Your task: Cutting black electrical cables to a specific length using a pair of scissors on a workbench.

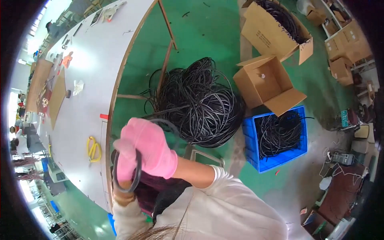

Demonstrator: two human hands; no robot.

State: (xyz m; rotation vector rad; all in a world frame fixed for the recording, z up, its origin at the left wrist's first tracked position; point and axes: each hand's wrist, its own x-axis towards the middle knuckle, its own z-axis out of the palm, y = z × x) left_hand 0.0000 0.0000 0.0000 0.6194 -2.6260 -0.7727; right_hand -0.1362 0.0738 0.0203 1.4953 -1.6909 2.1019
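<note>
One pink-gloved R hand (150, 146), fingers curled tight on a looped black cable (139, 172), just R of the white worktop (90, 116); pink-gloved L hand (125, 170) mostly hidden, can't tell its fingers. Big tangled black cable pile (200, 106), far R, on green flr (208, 36).

A dark, slender length of cord (139, 170) hangs in an open, roughly oval loop at your pink-gloved left hand (126, 168) and right hand (148, 144), its lower bend crossing in front of your left wrist. The upper part of the loop vanishes within your grip. Beyond your right hand, a greyer strand (172, 125) bows outward, blurred; it appears to belong to the same piece, though your view leaves that uncertain.
</note>
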